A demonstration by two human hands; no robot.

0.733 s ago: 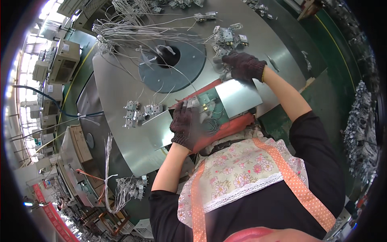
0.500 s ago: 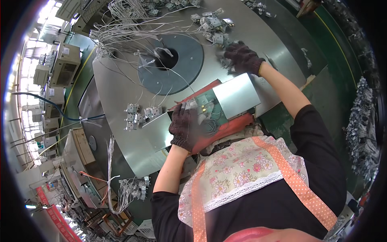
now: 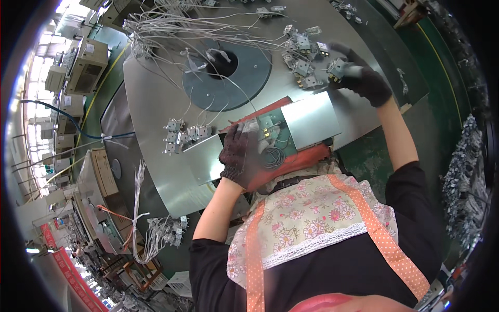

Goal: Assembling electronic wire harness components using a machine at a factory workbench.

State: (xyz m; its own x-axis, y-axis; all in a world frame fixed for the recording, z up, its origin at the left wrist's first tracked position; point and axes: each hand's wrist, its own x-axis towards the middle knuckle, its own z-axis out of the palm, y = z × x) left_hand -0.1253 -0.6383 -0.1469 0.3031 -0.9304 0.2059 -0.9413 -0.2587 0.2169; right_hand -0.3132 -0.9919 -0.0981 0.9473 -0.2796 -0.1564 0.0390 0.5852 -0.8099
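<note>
My left hand (image 3: pixel 240 151), in a dark knitted glove, lies over the left part of a red-edged tray (image 3: pixel 291 165). Its fingers are bent together around something pale and grey that I cannot make out. Beside them in the tray are a small metal part (image 3: pixel 267 132) with a brass-coloured contact and a coil of grey wire (image 3: pixel 273 157). My right hand (image 3: pixel 364 78), also gloved and partly blurred, is to the right of a pile of small metal boxes (image 3: pixel 305 56). Between its thumb and fingers is a small metal box (image 3: pixel 338 68), tilted.
A shiny metal plate (image 3: pixel 311 120) covers the tray's right part; another plate (image 3: pixel 204 160) is left of my left hand. More metal boxes (image 3: pixel 179 136) lie beyond it. A grey round disc (image 3: pixel 249 86) with a central hole and bundled white wires (image 3: pixel 171 34) occupy the far table.
My right hand has moved right, and the pile of metal boxes has shifted right and nearer. A metal box now shows in that hand. My left hand stays over the tray.
</note>
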